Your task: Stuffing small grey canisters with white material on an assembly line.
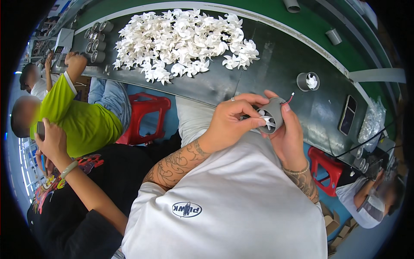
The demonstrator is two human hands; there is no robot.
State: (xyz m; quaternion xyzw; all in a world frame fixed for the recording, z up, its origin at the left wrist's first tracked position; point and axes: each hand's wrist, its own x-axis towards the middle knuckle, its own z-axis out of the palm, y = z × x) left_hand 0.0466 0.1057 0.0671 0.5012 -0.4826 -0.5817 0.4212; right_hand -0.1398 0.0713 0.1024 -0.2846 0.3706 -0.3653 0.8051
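Note:
My right hand (292, 139) is wrapped round a grey cylindrical housing (276, 108), its open end turned toward me and to the left. A short lead of thin wires (290, 99) with a small pale tip sticks out near its far end. Inside the mouth of the housing sits a white bladed fan wheel (269, 123). The thumb and a finger of my left hand (235, 115) are closed on one of its blades at the rim. How deep the wheel sits is hard to make out. Both hands are above the near edge of the dark table.
White fan wheels (181, 41) lie heaped across the dark table (269, 56). Grey housings (98, 45) stand far left; another housing (303, 82) with a wheel is right, near a phone (347, 115) and clear plastic bag (374, 118). Co-workers sit close left and far right.

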